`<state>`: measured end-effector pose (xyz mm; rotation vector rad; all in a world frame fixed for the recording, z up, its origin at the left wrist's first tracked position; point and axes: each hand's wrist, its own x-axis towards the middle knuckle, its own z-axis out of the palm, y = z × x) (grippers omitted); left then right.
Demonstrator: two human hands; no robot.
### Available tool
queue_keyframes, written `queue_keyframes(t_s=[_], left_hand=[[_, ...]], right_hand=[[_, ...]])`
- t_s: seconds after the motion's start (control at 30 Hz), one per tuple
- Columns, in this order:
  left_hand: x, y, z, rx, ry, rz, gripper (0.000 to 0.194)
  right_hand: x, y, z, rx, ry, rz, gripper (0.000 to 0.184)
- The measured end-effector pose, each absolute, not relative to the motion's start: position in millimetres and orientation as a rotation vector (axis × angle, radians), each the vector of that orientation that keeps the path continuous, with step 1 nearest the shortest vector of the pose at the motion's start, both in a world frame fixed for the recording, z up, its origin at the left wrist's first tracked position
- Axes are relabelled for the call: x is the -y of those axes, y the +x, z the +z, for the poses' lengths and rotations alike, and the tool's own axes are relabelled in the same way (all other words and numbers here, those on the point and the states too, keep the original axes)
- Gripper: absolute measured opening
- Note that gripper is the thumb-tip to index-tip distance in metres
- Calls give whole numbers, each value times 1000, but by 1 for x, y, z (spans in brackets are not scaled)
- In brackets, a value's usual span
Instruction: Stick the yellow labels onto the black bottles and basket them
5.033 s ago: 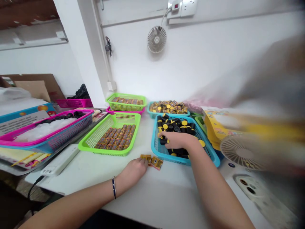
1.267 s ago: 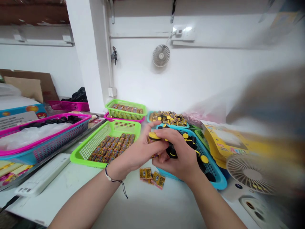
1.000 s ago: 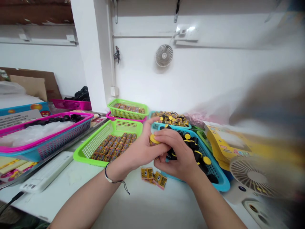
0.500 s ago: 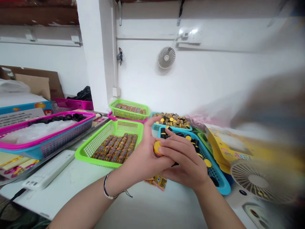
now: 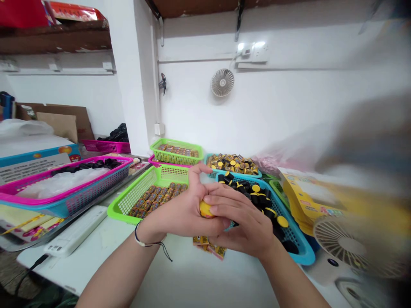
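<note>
Between my two hands is a small yellow-ended canister [image 5: 204, 209]; most of its body is hidden by the fingers. My left hand [image 5: 186, 214] is closed around it, with the index finger raised. My right hand [image 5: 245, 224] is closed over it from the other side, its fingertips on the yellow end. Below the hands, several small printed labels [image 5: 217, 250] lie on the white table [image 5: 192, 282]. Just behind my right hand, a blue basket [image 5: 303, 256] holds black canisters with yellow ends. A green basket [image 5: 123, 203] behind my left hand contains rows of labelled canisters.
Farther back stand another green basket [image 5: 175, 159] and a second blue basket [image 5: 210, 171], both with canisters. A pink basket [image 5: 123, 164] with plastic bags is at left, near a white power strip [image 5: 77, 231]. At right are yellow packaging [image 5: 302, 192] and a small fan [image 5: 349, 246].
The view has tilted up and shifted slightly. My hands still grip the canister, which has turned a little; the right fingers have shifted over its yellow end.
</note>
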<state>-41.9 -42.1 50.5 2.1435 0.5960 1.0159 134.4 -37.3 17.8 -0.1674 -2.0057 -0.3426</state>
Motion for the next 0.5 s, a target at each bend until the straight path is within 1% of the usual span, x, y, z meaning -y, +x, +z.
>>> queue_keyframes(t_s=[0.1,0.23,0.3,0.33,0.37,0.4,0.47,0.5], left_hand=[[43,-46,51,-637,2031,982,49],[20,-61,56,-888,2000,1083,34],[-11,-75,59,-1161,2141,1039,29],[-30,-84,59,-1345,2207,946,31],[-52,-92,57,-1587,2251,787,30],[-73,-101,54,-1710,2236,689,28],[-112,-116,41,-1848,2205,543,24],[-127,-122,33,-1886,2188,451,25]], right_hand=[[31,133,14,2015,-223,-445,54],[18,136,9,2030,-488,-549,56],[12,143,11,2044,-724,-543,53],[9,149,13,2051,-859,-523,50],[6,156,15,2054,-979,-493,43],[2,163,18,2073,-1108,-432,36],[-6,177,20,2181,-1516,-211,31],[-11,183,19,2244,-1713,-89,29]])
